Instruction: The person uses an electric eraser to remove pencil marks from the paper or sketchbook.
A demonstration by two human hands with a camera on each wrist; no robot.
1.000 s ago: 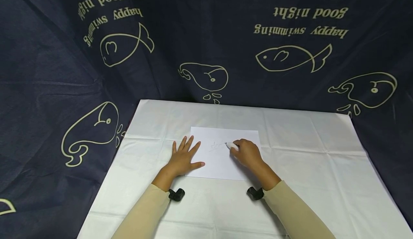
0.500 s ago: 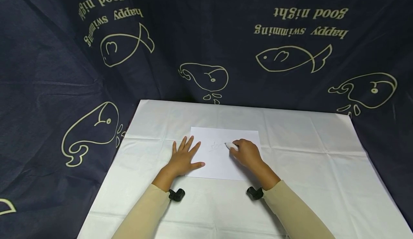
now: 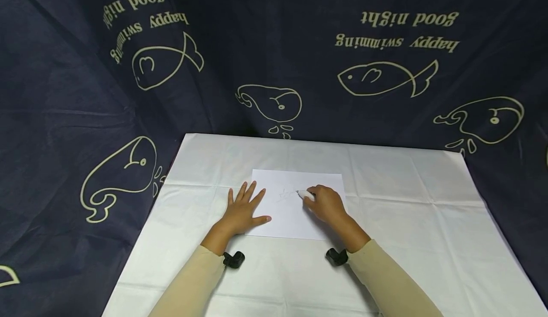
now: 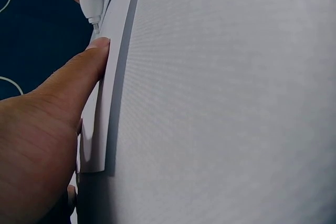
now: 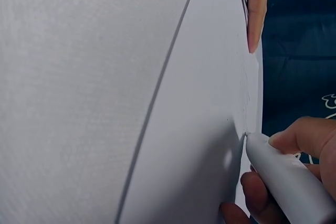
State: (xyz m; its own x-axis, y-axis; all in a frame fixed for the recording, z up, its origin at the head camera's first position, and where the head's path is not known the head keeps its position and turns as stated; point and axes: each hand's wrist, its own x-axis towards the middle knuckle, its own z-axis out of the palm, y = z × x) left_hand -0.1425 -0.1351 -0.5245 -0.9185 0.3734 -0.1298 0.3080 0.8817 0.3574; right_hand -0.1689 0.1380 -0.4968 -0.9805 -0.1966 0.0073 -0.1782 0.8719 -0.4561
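A sheet of white paper (image 3: 295, 225) lies on the covered table. My left hand (image 3: 239, 214) rests on its left side, fingers spread and thumb stretched along the sheet. My right hand (image 3: 327, 204) pinches a thick white pen (image 3: 306, 194) with a thin tip. In the right wrist view the pen (image 5: 289, 177) slants down, tip right at the paper, thumb and fingers around its barrel. Faint thin lines (image 3: 284, 195) show on the sheet between the hands. The left wrist view has the left thumb (image 4: 79, 77) over the paper's edge, the pen (image 4: 92, 1) beyond it.
A creased white cloth (image 3: 394, 231) covers the table. Behind and to the sides hangs a dark blue curtain (image 3: 265, 36) printed with fish, whales and lettering. Black wrist cameras (image 3: 234, 260) sit at both cuffs of the beige sleeves.
The pen tip has shifted very slightly left and down on the sheet, with the right hand following. My left hand has stayed in place on the paper.
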